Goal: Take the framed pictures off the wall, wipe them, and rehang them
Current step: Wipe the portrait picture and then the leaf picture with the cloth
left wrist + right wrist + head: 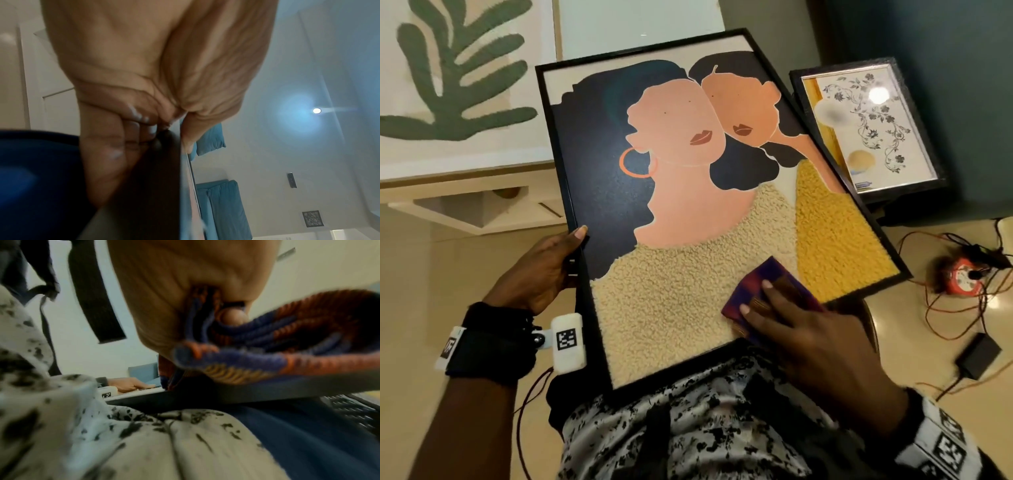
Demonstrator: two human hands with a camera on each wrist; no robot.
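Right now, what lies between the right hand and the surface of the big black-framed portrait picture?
A folded purple-and-orange woven cloth, pressed flat under the right hand onto the black-framed portrait picture; the head view shows it, and the right wrist view confirms it.

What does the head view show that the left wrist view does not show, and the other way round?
Only the head view shows the artwork in the black-framed picture, the right hand pressing a purple cloth on its lower part, a smaller framed floral picture beside it, and an orange extension reel on the floor.

Only the left wrist view shows a ceiling light and teal cushions.

Both show the left hand gripping the frame's left edge.
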